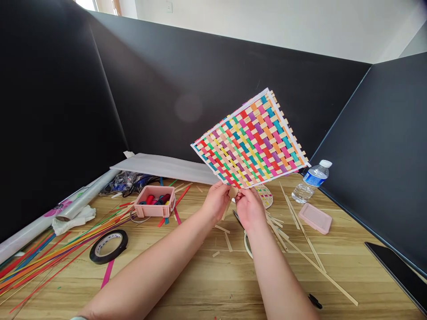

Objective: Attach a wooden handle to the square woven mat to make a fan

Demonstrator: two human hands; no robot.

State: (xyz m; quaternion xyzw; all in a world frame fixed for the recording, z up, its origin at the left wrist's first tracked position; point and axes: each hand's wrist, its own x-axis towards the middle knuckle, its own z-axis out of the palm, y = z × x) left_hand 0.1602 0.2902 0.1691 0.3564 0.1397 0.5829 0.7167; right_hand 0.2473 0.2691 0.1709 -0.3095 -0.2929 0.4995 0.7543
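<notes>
A woven panel (248, 142) of bright coloured and pale strips, edged in white, is held up above the table and tilted onto one corner. My left hand (216, 201) pinches it near the low edge, fingers closed. Right beside it, my right hand (249, 208) grips the same edge, thumb toward the middle. A small tan piece (233, 192) shows between the two thumbs; I cannot tell whether it joins the panel. Uneven strip ends stick out along the panel's right side. Behind my right hand lies a rounded woven piece (266, 195), partly hidden.
Scissors (247, 244) lie under my right forearm. Black tape (109, 246), a pink box of thread spools (154, 202) and coloured strips (76, 240) are at left. Pale strips (310, 240), a water bottle (311, 181), a pink lid (315, 218) and a dark tablet-like slab (396, 275) are at right.
</notes>
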